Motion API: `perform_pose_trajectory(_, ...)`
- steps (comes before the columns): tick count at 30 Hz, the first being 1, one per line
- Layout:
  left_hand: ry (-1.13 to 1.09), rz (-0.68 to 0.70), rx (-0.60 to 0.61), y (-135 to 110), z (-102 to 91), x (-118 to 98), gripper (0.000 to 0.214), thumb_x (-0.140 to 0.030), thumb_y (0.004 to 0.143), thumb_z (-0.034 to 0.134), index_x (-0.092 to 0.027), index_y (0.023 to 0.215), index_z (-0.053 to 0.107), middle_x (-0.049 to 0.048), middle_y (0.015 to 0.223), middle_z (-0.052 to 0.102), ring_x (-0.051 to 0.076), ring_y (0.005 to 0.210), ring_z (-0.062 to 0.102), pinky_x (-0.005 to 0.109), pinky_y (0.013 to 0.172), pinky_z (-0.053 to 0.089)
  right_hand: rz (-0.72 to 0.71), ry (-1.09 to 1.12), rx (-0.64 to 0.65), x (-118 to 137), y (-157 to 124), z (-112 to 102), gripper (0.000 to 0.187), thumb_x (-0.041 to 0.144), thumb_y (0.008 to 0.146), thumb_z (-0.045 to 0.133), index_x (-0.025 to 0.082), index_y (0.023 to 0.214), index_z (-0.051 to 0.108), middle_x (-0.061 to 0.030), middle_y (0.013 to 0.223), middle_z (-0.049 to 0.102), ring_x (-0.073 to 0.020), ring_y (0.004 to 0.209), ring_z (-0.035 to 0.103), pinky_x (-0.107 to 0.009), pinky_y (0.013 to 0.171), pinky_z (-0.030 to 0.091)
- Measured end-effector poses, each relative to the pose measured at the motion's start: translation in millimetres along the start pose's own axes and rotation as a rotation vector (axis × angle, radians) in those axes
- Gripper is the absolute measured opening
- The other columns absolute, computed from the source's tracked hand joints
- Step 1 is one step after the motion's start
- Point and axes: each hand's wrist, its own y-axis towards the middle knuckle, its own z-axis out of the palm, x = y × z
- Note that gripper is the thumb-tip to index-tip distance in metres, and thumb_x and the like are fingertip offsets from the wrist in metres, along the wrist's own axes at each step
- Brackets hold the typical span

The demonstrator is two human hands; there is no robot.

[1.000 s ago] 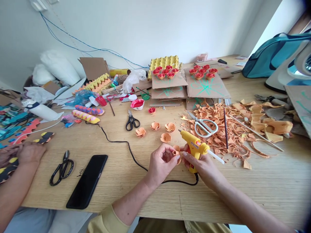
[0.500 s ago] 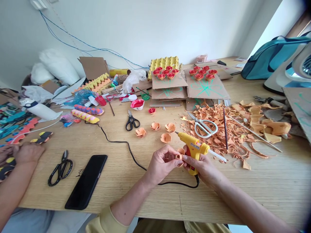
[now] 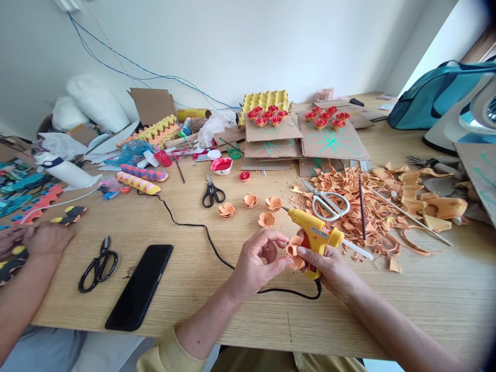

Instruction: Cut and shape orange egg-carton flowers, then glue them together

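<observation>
My right hand (image 3: 329,266) is wrapped round a yellow glue gun (image 3: 315,231) with a white glue stick out its back. The same hand's thumb pins an orange egg-carton flower (image 3: 294,250) against the gun side. Close by on the left, my left hand (image 3: 258,258) has thumb and forefinger parted, their tips at the flower's edge. Beyond my hands lie several orange flowers (image 3: 267,219) and one small red flower (image 3: 245,176). The gun's nozzle points away to the left, above the table. Fingers behind the flower are partly hidden.
Orange scraps (image 3: 372,206) with white-handled scissors (image 3: 329,202) lie at right. Black scissors (image 3: 213,192), another black pair (image 3: 98,266) and a phone (image 3: 139,289) lie left. The gun's cord (image 3: 209,240) crosses the table. Another person's hand (image 3: 48,237) works at far left.
My left fingers have loosened from the flower's middle and spread apart. The flower now shows more fully under my right thumb. The glue gun has shifted slightly to the right.
</observation>
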Motion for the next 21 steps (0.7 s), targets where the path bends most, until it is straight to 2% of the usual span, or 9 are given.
perform_pose_trajectory(4, 0.079, 0.075, -0.046, -0.4, 1.9, 1.1, 0.019, -0.031, 0.08, 0.077, -0.017, 0.086, 0.065, 0.0012, 0.078, 0.062, 0.008, 0.056, 0.049, 0.02, 0.054, 0.043, 0.009, -0.028, 0.002, 0.1, -0.6, 0.7, 0.048, 0.055, 0.067, 0.082, 0.021, 0.089, 0.057, 0.002, 0.069, 0.062, -0.0117, 0.057, 0.055, -0.026, 0.057, 0.044)
perform_pose_trajectory(7, 0.156, 0.189, -0.073, -0.9, 2.6, 3.8, 0.015, -0.027, 0.081, 0.076, -0.017, 0.087, 0.067, 0.0019, 0.082, 0.063, 0.007, 0.054, 0.049, 0.02, 0.054, 0.044, 0.002, -0.029, 0.013, 0.5, -1.2, 0.9, 0.047, 0.053, 0.067, 0.083, 0.022, 0.09, 0.057, 0.0014, 0.073, 0.063, -0.0117, 0.06, 0.057, -0.026, 0.059, 0.046)
perform_pose_trajectory(16, 0.357, 0.292, 0.008, -0.7, 1.5, 7.5, 0.008, -0.024, 0.088, 0.069, -0.019, 0.094, 0.068, 0.0018, 0.079, 0.064, 0.008, 0.054, 0.048, 0.021, 0.055, 0.044, -0.005, -0.095, 0.031, 0.0, 3.6, -2.6, 0.049, 0.058, 0.065, 0.082, 0.021, 0.085, 0.056, 0.0019, 0.07, 0.062, -0.0137, 0.06, 0.058, -0.03, 0.063, 0.049)
perform_pose_trajectory(19, 0.481, 0.326, 0.02, -0.8, 1.2, 6.0, 0.007, -0.017, 0.088, 0.064, -0.019, 0.094, 0.066, 0.0019, 0.081, 0.065, 0.009, 0.055, 0.047, 0.021, 0.055, 0.043, -0.087, -0.152, 0.034, 0.4, 4.9, -3.4, 0.041, 0.054, 0.072, 0.078, 0.022, 0.084, 0.056, 0.0018, 0.073, 0.061, -0.0137, 0.063, 0.057, -0.03, 0.065, 0.047)
perform_pose_trajectory(21, 0.562, 0.305, 0.034, -0.8, 1.4, 6.7, 0.009, -0.013, 0.087, 0.062, -0.019, 0.093, 0.065, 0.0018, 0.081, 0.065, 0.009, 0.057, 0.05, 0.021, 0.056, 0.042, -0.161, -0.233, -0.028, 1.0, 4.3, -6.3, 0.035, 0.049, 0.077, 0.075, 0.023, 0.087, 0.056, 0.0027, 0.072, 0.058, -0.0133, 0.063, 0.053, -0.029, 0.062, 0.045)
